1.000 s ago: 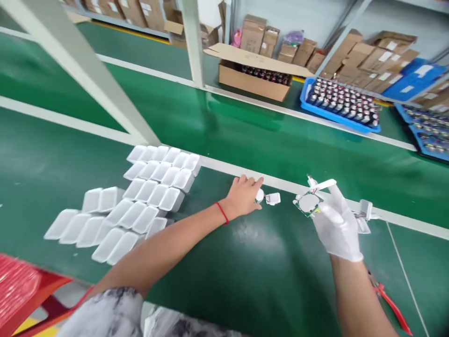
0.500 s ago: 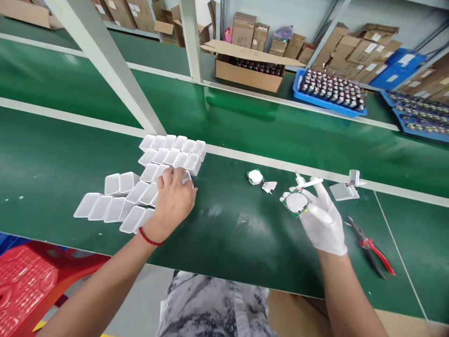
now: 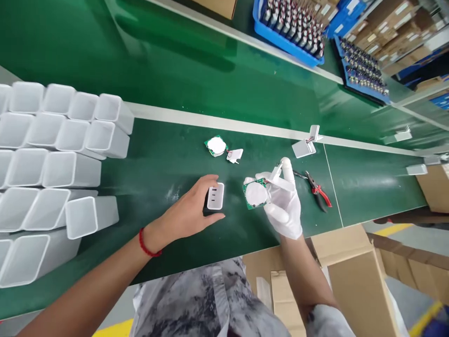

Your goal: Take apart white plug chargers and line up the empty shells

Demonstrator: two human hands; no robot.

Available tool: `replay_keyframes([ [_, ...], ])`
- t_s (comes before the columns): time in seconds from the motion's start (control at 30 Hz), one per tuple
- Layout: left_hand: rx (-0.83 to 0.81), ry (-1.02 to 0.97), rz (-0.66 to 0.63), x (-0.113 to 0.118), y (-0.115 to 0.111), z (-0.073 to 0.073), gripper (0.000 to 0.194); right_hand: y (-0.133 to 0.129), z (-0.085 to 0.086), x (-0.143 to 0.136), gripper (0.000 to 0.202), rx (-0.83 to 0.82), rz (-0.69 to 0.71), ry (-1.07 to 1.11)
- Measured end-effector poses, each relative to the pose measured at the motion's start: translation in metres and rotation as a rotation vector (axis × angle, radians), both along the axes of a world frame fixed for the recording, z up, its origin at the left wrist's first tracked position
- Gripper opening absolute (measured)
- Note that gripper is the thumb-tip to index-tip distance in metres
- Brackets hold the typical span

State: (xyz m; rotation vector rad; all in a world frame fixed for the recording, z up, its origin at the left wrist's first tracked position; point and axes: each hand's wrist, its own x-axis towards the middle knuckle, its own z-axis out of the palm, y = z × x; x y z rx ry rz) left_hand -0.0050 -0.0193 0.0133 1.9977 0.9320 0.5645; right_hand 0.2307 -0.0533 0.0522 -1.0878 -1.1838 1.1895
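My left hand (image 3: 189, 206) has left the white casings (image 3: 59, 169) and curls around one slotted casing (image 3: 218, 201), whether gripping I can't tell; that puts it near the circuit board (image 3: 256, 194) my gloved right hand (image 3: 286, 206) pinches.

Saw a blue plastic tray (image 3: 287, 46) of upright dark-and-white parts (image 3: 294, 25) beyond the green table (image 3: 372, 187), another blue tray (image 3: 366, 90) to its right, and, below, a brown cardboard box (image 3: 358, 285).
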Motion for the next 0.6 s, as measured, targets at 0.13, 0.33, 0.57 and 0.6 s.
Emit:
replay_keyframes([
  [0.13, -0.104, -0.076, -0.001, -0.007, 0.007, -0.001, 0.068, 0.005, 0.000, -0.018, 0.098, 0.063, 0.104, -0.054],
  [0.33, -0.090, -0.038, 0.023, -0.006, 0.011, -0.005, 0.059, 0.003, -0.011, -0.033, 0.105, -0.042, 0.159, -0.161],
  [0.57, -0.041, -0.066, 0.022, -0.005, 0.009, -0.011, 0.061, -0.002, -0.016, -0.038, 0.111, -0.178, 0.112, -0.168],
  [0.6, -0.037, -0.067, 0.025, -0.004, 0.009, -0.011, 0.061, -0.003, -0.015, -0.038, 0.111, -0.186, 0.120, -0.163],
])
